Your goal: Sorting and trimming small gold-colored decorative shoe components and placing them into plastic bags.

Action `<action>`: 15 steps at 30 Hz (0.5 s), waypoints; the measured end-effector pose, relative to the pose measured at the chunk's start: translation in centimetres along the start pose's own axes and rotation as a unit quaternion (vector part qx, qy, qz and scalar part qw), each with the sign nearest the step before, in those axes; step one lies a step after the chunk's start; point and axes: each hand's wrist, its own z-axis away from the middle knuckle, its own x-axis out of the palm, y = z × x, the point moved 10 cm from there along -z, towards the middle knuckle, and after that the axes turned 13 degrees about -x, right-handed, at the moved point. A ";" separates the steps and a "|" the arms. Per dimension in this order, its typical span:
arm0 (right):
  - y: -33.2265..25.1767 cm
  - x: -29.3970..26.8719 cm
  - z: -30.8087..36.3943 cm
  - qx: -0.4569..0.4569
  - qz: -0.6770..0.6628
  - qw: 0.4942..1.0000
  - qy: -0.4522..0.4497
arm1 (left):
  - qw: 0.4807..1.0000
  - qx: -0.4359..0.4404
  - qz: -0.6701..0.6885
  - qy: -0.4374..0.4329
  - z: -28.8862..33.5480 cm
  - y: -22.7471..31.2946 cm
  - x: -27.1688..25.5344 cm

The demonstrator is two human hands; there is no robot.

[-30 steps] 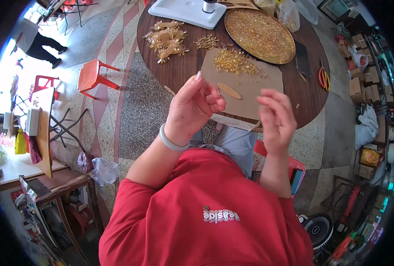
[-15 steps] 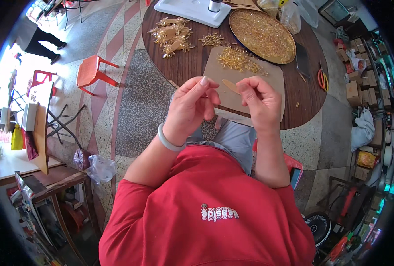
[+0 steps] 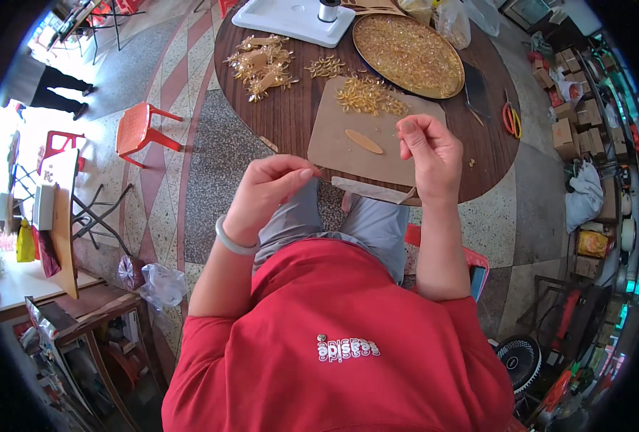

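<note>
The oval (image 3: 364, 142) is slanting lengthwise down rightward; right of it, nearer, your right hand (image 3: 433, 153) is pinching; lower left, your left hand (image 3: 268, 191) is pinching; contents unclear.

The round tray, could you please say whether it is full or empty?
Not empty: gold pieces spread across the tray; their depth is unclear.

Dark wooden table (image 3: 494, 151) with white tray (image 3: 280, 20), round tray (image 3: 461, 82), brown sheet (image 3: 325, 138), golden clusters (image 3: 265, 63), scissors (image 3: 508, 119)
</note>
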 end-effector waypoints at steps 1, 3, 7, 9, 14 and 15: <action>0.2 0.1 0.2 -0.001 0.013 1.000 -0.009 | 0.999 -0.002 -0.037 0.010 0.5 0.4 0.0; 0.2 0.2 0.4 -0.002 0.023 1.000 -0.020 | 0.997 -0.005 -0.075 0.023 1.1 0.6 -0.7; -1.7 -1.0 -0.2 -0.081 0.202 0.976 -0.018 | 0.984 -0.002 -0.172 0.038 2.4 1.2 -3.4; -4.0 -2.4 -1.2 -0.219 0.319 0.922 -0.010 | 0.978 0.001 -0.200 0.063 3.4 1.8 -5.7; -6.6 -8.1 -3.6 -0.192 0.435 0.877 0.072 | 0.959 -0.013 -0.237 0.152 6.7 2.6 -11.9; -6.8 -10.3 -4.3 -0.193 0.425 0.880 0.083 | 0.959 -0.015 -0.234 0.161 7.1 2.7 -13.0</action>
